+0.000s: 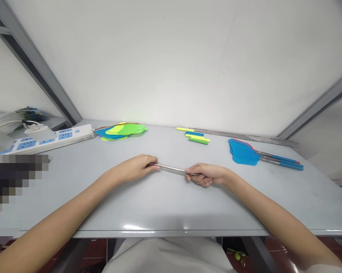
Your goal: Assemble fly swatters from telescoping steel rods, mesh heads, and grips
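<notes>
Left hand (139,167) and right hand (203,174) hold 1 rod (172,168), any lettering seemingly illegible.

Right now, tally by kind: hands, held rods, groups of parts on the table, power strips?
Left hand, right hand: 2
Held rod: 1
Groups (swatter heads, short tubes, metal rods, handled swatters): 4
Power strip: 1
Total: 8

Feed's bright and pretty even on my end. I see glare on the tabletop (159,206) near its front edge, wide-angle stretch at the sides, blocky pixelation lower left.
</notes>
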Tool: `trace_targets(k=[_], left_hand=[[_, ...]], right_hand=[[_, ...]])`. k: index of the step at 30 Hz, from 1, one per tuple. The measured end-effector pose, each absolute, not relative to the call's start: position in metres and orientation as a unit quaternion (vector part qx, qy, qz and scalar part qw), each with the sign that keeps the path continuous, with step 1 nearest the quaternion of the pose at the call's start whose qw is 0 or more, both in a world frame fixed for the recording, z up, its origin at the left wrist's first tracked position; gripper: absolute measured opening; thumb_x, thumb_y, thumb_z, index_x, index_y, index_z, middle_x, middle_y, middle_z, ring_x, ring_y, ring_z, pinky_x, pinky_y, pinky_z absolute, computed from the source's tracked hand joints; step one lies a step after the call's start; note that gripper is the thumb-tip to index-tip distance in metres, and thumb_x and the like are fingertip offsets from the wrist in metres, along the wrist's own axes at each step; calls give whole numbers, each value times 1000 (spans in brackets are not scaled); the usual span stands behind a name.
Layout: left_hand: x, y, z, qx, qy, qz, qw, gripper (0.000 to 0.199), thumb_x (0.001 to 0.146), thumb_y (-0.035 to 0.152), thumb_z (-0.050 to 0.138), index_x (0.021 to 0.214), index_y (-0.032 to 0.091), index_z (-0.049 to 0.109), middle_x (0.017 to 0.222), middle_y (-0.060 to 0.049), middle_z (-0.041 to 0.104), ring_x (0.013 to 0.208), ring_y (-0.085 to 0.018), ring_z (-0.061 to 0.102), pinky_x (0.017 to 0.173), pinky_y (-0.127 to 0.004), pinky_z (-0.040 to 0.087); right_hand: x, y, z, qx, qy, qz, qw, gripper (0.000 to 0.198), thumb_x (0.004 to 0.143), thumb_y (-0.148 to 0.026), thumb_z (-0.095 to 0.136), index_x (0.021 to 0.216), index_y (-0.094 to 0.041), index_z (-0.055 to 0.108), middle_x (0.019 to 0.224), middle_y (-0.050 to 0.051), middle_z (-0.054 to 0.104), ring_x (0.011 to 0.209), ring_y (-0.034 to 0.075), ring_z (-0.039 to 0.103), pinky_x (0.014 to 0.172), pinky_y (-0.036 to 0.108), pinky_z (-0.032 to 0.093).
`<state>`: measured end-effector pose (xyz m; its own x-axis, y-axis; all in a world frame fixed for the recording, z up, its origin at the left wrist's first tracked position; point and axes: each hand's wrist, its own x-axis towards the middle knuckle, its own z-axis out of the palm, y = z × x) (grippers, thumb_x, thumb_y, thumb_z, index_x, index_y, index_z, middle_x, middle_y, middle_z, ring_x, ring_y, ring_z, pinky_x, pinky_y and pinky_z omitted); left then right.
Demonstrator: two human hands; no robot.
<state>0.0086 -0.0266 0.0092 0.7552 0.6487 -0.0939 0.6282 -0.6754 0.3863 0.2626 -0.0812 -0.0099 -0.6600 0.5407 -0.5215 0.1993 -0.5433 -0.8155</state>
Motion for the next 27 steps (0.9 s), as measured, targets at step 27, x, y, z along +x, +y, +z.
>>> trace_targets(k=[27], left_hand=[[26, -48, -11, 904, 406, 47, 123, 50, 74, 57, 24, 51, 18, 45, 44, 2, 42, 42, -10, 36, 44, -22, 15]], right_hand=[[246, -95, -10, -390, -453, 795, 106, 26, 77, -40, 43, 74, -14, 46, 42, -10, 21, 31, 1, 12, 26, 12, 11]])
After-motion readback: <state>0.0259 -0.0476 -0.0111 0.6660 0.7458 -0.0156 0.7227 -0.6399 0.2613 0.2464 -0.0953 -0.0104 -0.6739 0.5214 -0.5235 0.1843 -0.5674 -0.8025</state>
